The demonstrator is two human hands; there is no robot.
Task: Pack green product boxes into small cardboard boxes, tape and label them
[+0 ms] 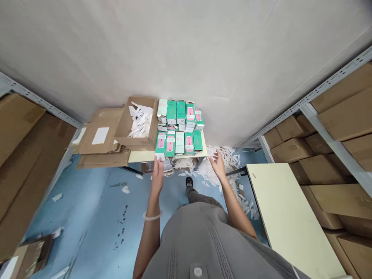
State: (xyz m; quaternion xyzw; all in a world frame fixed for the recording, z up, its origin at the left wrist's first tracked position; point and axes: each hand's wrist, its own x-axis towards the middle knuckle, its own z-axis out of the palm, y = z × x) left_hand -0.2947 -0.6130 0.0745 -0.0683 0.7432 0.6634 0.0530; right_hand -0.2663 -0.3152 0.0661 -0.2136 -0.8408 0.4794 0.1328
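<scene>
Both of my hands reach toward a narrow table (139,157) at the wall, where green-and-white boxes (180,143) with pink panels stand in two rows. My left hand (157,174) is at the front left corner of the near row, fingers stretched out by the leftmost box (161,143); whether it touches the box I cannot tell. To the right of the table edge, my right hand (217,164) hangs with its fingers apart and nothing in it. The far row (176,111) rests on more boxes.
An open carton (135,143) of white paper scraps stands left of the boxes, beside flattened cardboard (101,147). Paper scraps (229,155) litter the blue floor. A cream table (290,209) is on the right. Shelves of brown cartons (308,162) flank both sides.
</scene>
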